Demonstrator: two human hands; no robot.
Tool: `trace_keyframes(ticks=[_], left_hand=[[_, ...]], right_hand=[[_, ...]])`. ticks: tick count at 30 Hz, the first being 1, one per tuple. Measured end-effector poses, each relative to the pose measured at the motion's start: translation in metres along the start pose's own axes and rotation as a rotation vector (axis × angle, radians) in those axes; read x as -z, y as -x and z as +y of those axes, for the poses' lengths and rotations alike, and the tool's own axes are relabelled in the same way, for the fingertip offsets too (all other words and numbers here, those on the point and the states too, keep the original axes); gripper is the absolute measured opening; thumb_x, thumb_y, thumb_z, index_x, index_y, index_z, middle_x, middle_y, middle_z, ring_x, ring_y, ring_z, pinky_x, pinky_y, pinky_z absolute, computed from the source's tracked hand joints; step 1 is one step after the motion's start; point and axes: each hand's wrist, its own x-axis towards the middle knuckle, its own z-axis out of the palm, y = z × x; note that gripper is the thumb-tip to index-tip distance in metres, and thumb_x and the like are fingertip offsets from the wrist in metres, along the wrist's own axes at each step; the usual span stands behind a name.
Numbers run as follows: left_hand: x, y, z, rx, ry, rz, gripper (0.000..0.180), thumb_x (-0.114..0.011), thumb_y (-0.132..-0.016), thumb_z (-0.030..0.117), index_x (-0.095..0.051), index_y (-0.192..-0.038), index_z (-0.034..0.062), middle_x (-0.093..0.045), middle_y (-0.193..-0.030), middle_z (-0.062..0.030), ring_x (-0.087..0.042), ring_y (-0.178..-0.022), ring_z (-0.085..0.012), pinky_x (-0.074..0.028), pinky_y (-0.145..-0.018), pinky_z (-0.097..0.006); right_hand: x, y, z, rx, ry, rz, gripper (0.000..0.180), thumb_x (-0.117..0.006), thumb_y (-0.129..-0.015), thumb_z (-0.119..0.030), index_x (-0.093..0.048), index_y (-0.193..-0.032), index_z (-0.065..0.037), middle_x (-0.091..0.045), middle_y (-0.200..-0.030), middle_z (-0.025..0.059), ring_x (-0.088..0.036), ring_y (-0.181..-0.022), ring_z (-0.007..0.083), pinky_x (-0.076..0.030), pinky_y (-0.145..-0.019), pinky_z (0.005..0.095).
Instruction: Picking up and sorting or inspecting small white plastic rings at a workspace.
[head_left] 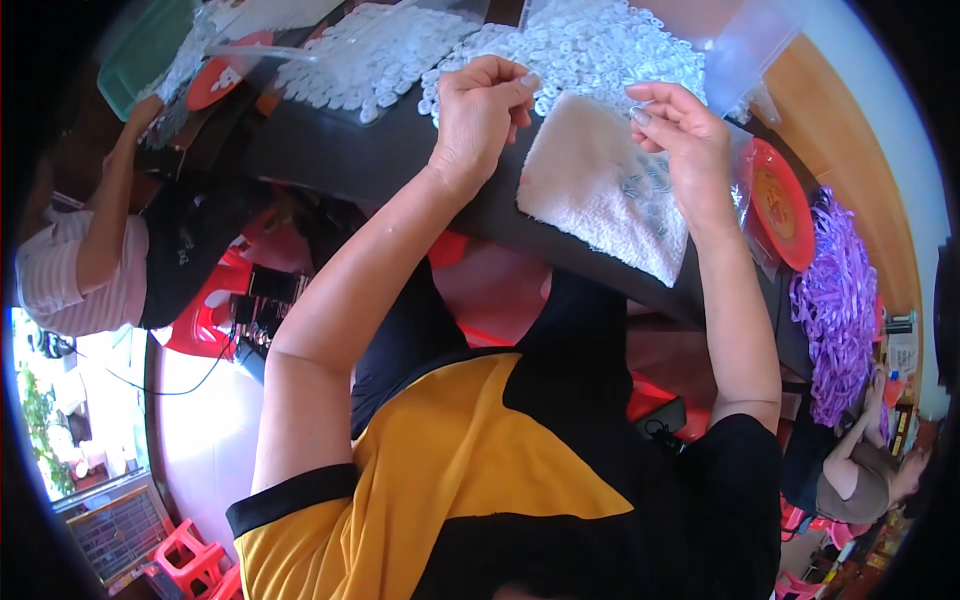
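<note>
My left hand [480,115] is raised over the dark table [330,150], in front of a heap of small white ring-shaped pieces [600,55]. Its thumb and index finger are pinched together; whatever may be between them is too small to name. Over the right side of a beige-white cloth [570,165] is my right hand [685,130], thumb against curled fingers. A tiny glint shows at those fingertips, but I cannot make out what it is. Several small thin greyish pieces [648,182] lie on the cloth beside my right wrist.
Another heap of white pieces [385,50] lies farther left. A red round plate [780,205] and a bundle of purple ribbon strips [835,310] are at the right. A co-worker's arm [120,185] reaches toward a red dish [225,75] at the left; another person [860,480] is lower right.
</note>
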Motion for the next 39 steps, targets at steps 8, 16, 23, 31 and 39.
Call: trace_keyframes(ticks=[8,16,23,31,39], left_hand=[[-0.048,-0.010,0.002,0.172,-0.072,-0.196,0.014,-0.064,-0.087,0.012,-0.063,-0.086,-0.0021,-0.060,-0.069,-0.0046,-0.055,-0.056,-0.0112,-0.040,-0.045,-0.023],[-0.056,-0.018,-0.038,0.181,-0.060,-0.185,0.009,-0.066,-0.080,0.008,-0.064,-0.079,-0.0006,-0.061,-0.070,-0.0077,-0.057,-0.053,-0.0141,-0.040,-0.044,-0.027],[-0.074,-0.052,-0.091,-0.532,-0.713,-0.259,0.012,-0.071,-0.071,0.012,-0.071,-0.081,0.0050,-0.071,-0.075,-0.0066,-0.068,-0.068,-0.0182,-0.054,-0.063,-0.033],[-0.077,-0.058,-0.100,-0.133,-0.471,-0.120,0.015,-0.073,-0.074,0.015,-0.071,-0.079,0.0002,-0.070,-0.073,-0.0124,-0.069,-0.069,-0.0227,-0.055,-0.068,-0.031],[-0.083,-0.022,-0.066,0.042,-0.286,-0.154,0.016,-0.069,-0.068,0.009,-0.070,-0.078,-0.0026,-0.067,-0.075,-0.0243,-0.068,-0.068,-0.0294,-0.054,-0.067,-0.039]], right_hand=[[0.004,-0.010,-0.002,0.054,0.037,0.003,0.011,-0.059,-0.090,-0.009,-0.065,-0.097,-0.002,-0.059,-0.079,-0.0024,-0.051,-0.072,0.0056,-0.043,-0.066,0.0216],[0.004,-0.017,0.039,0.091,0.266,0.046,0.014,-0.055,-0.089,-0.005,-0.063,-0.100,-0.001,-0.061,-0.080,0.0013,-0.055,-0.072,0.0086,-0.046,-0.066,0.0250],[0.047,-0.030,0.059,-0.131,0.075,0.021,0.028,-0.059,-0.094,-0.017,-0.062,-0.116,0.001,-0.065,-0.101,0.0061,-0.063,-0.086,0.0133,-0.047,-0.080,0.0255],[0.032,-0.033,0.069,-0.087,0.061,-0.078,0.027,-0.058,-0.096,-0.018,-0.061,-0.112,0.003,-0.063,-0.095,0.0072,-0.060,-0.086,0.0136,-0.045,-0.081,0.0267],[0.044,-0.013,0.071,-0.084,0.142,0.084,0.031,-0.058,-0.096,-0.017,-0.060,-0.119,0.003,-0.066,-0.105,0.0088,-0.064,-0.092,0.0171,-0.049,-0.085,0.0296]])
